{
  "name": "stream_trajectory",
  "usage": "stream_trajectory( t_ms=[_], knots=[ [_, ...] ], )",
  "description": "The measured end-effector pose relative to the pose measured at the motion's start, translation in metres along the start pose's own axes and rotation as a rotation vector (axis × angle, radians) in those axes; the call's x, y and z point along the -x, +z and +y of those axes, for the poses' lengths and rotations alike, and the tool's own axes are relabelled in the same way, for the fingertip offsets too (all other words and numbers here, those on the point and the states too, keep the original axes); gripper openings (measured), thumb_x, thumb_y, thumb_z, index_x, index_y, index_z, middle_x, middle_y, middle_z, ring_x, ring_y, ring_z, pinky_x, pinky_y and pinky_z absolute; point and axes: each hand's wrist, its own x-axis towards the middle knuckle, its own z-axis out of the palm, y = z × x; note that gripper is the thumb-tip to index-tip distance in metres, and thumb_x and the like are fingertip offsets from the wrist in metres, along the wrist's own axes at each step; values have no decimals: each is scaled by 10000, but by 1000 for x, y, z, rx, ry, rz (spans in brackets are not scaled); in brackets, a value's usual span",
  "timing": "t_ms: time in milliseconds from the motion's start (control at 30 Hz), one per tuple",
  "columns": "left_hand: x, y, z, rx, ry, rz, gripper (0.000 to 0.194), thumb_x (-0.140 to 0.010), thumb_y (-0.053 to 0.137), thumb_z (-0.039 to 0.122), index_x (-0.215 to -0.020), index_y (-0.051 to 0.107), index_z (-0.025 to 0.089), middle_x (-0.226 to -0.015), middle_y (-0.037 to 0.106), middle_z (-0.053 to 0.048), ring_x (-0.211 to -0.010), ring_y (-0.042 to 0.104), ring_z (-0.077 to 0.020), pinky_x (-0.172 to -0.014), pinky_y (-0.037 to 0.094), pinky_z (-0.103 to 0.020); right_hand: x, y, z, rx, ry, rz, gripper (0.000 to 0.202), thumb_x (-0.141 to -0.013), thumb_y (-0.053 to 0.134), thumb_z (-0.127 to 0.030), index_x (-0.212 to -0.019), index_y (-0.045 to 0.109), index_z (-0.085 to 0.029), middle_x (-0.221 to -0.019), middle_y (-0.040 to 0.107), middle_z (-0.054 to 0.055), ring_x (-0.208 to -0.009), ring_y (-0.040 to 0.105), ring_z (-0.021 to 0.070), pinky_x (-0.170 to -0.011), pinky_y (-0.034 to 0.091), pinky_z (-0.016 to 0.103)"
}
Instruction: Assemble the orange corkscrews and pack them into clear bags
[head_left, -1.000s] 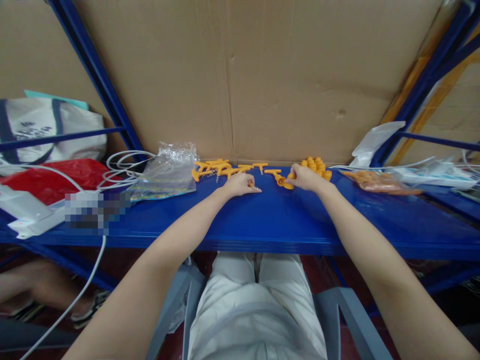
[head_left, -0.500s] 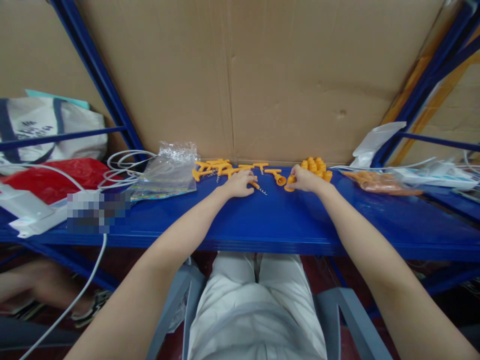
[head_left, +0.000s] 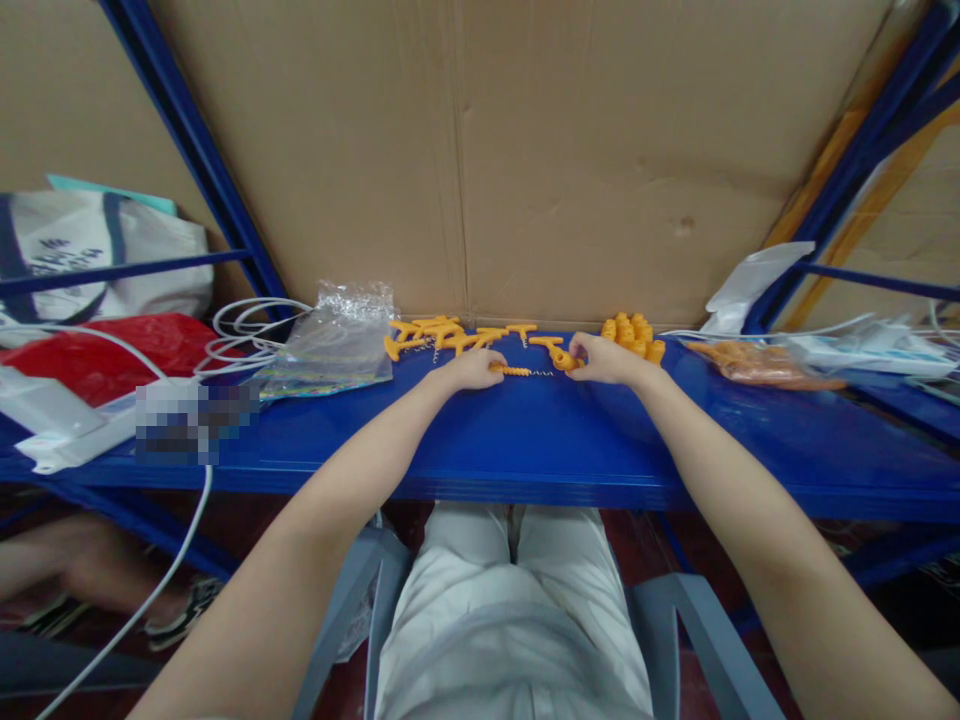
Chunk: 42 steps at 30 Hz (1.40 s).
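Yellow and metal, a corkscrew (head_left: 516, 371) is being held by the curled left hand (head_left: 478, 370); a cup-shaped yellow piece (head_left: 573, 365) is being pinched by the closed right hand (head_left: 602, 359).

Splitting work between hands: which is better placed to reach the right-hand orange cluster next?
Likely the right hand: it's beside the orange cluster, though holding an orange piece. The left hand is farther off, gripping a corkscrew.

Soft even light, slight blur, wide-angle edge stretch
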Motion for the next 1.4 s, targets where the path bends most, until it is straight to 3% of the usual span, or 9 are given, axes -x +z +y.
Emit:
stream_trajectory(
  t_ms=[133, 533, 1000, 1400],
  knots=[
    [1, 1, 1, 20, 8, 67, 382, -780, 583, 241, -1134, 703, 163, -1017, 733, -80, -948, 675, -259, -835, 501, -311, 1, -1, -1, -56, -49, 25, 258, -653, 649, -103, -856, 528, -207, -880, 660, 19, -778, 602, 172, -700, 444, 262],
    [-3, 10, -4, 48, 90, 280, 419, -744, 597, 189, -1155, 677, 169, -914, 717, -55, -862, 670, -232, -807, 497, -320, -2, -1, 14, -2, -30, 11, 244, -656, 628, -104, -864, 566, -214, -877, 689, 82, -817, 643, 259, -712, 473, 354],
    [-2, 6, -6, -36, -35, 311, 383, -766, 633, 212, -1143, 694, 197, -1081, 741, -64, -1016, 679, -249, -850, 512, -300, -2, -2, 17, -44, 2, 24, 210, -688, 656, -109, -846, 569, -216, -940, 696, 81, -869, 652, 261, -760, 490, 384],
    [-2, 8, -3, 14, 2, 344, 402, -784, 602, 196, -1179, 669, 178, -946, 741, -60, -889, 692, -226, -824, 521, -307, -1, 1, -4, -169, -55, 46, 202, -697, 678, -162, -883, 605, -187, -859, 685, 31, -787, 638, 187, -743, 492, 300]
  ],
)
